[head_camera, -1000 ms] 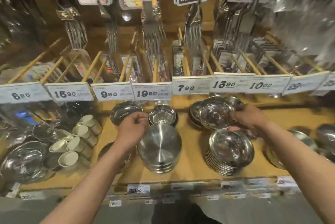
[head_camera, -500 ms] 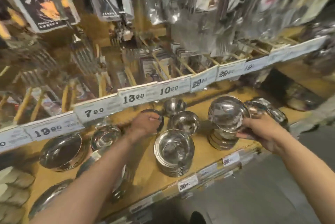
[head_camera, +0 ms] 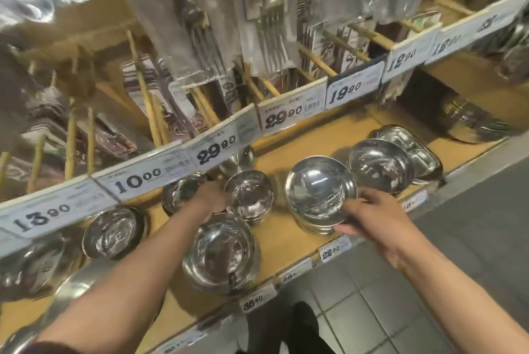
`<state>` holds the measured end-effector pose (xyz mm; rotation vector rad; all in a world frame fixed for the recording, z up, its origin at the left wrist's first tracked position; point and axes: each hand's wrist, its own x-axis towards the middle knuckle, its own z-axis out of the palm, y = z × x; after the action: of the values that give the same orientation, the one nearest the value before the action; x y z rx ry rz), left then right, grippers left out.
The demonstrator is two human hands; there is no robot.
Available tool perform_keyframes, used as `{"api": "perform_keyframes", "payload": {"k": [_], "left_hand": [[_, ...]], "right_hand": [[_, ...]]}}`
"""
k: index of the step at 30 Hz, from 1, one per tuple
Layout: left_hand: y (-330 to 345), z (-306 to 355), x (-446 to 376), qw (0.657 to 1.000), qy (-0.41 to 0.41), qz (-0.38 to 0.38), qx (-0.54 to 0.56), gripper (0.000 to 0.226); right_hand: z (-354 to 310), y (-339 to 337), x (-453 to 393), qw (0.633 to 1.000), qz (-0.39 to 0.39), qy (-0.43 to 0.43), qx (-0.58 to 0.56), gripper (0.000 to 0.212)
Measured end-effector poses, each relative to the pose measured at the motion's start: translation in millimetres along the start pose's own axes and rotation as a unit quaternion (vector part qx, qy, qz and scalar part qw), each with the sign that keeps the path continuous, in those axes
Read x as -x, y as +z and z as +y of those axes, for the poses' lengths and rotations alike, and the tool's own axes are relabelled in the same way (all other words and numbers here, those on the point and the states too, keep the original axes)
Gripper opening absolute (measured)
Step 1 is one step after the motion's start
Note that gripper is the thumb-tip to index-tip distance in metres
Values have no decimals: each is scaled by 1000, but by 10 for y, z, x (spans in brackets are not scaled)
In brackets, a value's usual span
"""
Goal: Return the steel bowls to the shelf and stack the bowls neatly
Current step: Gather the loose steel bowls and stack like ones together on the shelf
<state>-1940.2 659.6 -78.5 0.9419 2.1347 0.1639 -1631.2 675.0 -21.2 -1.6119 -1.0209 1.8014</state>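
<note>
My right hand (head_camera: 372,216) pinches the near rim of a wide shallow steel bowl (head_camera: 320,190), which lies tilted on top of a short stack of bowls (head_camera: 315,227) near the shelf's front edge. Further left, my left hand (head_camera: 213,199) reaches in under the price strip. Its curled fingers are on the right rim of a deep steel bowl (head_camera: 180,193), and their tips are hidden. A small steel bowl (head_camera: 250,196) stands just right of that hand. In front of it a larger stack of bowls (head_camera: 221,253) sits by my left forearm.
On the wooden shelf (head_camera: 309,150) stand more steel bowls (head_camera: 114,232) at the left, a bowl stack (head_camera: 378,164) and divided trays (head_camera: 415,150) at the right. A price-label strip (head_camera: 143,179) overhangs the back. Packaged cutlery (head_camera: 269,24) hangs above. The tiled floor (head_camera: 429,282) lies below.
The view has swung right along the shelf. My right hand has lowered the wide bowl onto the short stack. My left hand stays at the rim of the deep bowl.
</note>
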Motion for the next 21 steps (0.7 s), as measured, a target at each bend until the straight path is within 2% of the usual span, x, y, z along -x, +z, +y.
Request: {"api": "perform_keyframes", "payload": {"k": [4, 7, 8, 10, 13, 16, 19, 21], "left_hand": [[17, 18, -56, 1000, -15, 16, -17, 56], [-35, 5, -58, 999, -36, 26, 7, 17], [-73, 7, -42, 999, -41, 28, 15, 13], [-150, 18, -1, 998, -43, 19, 39, 25], [-285, 29, 112, 982, -53, -6, 181, 38], [-438, -13, 286, 962, -36, -8, 272, 22], [-598, -158, 486, 952, -26, -7, 306, 10], [-711, -285, 649, 951, -30, 11, 308, 11]], "right_hand": [[-45, -12, -89, 1000, -18, 18, -1, 23], [-86, -4, -117, 1000, -24, 20, -3, 22], [-100, -2, -117, 999, -25, 20, -3, 22], [-133, 6, -100, 999, -31, 21, -8, 22], [-193, 32, -21, 999, -35, 20, -12, 19], [-252, 72, 98, 999, -26, 16, -26, 19], [-278, 119, 245, 1000, -17, 8, -19, 14], [-271, 163, 357, 1000, -21, 3, -12, 9]]}}
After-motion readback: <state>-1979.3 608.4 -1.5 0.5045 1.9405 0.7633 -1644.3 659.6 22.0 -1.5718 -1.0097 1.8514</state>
